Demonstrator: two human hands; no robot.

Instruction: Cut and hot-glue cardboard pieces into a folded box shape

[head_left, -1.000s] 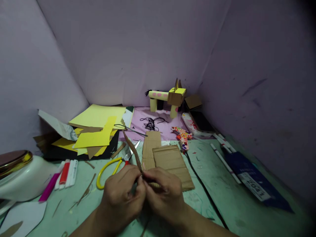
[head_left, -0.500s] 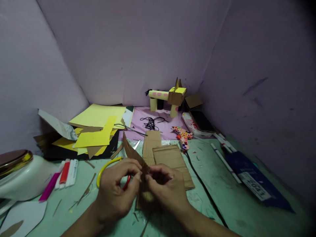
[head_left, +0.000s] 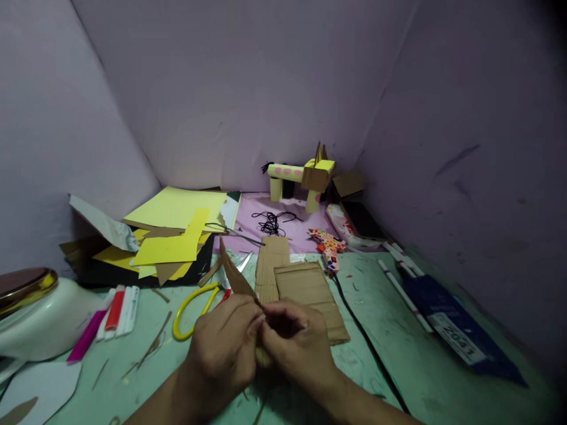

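Both hands meet low in the middle of the view, over the table. My left hand (head_left: pixel 228 342) pinches a thin brown cardboard piece (head_left: pixel 237 274), whose pointed end sticks up and away to the left. Against it, my right hand (head_left: pixel 299 339) grips the same piece with thumb and forefinger; its lower part is hidden by the fingers. Just left of my left hand lie scissors with yellow handles (head_left: pixel 195 307), partly covered. Beyond my right hand rest a squarish cardboard panel (head_left: pixel 310 295) and a narrower cardboard strip (head_left: pixel 272 265).
A patterned glue gun (head_left: pixel 328 245) with a black cord (head_left: pixel 370 342) lies right of centre. Yellow paper (head_left: pixel 172 245) piles up at the left, with markers (head_left: pixel 117 310) before it. A yellow paper animal (head_left: pixel 301 174) stands at the back. A blue packet (head_left: pixel 465 330) lies right.
My left hand has moved right and closed in against my right hand, uncovering more of the scissors' yellow handles. The cardboard piece stays pinched.
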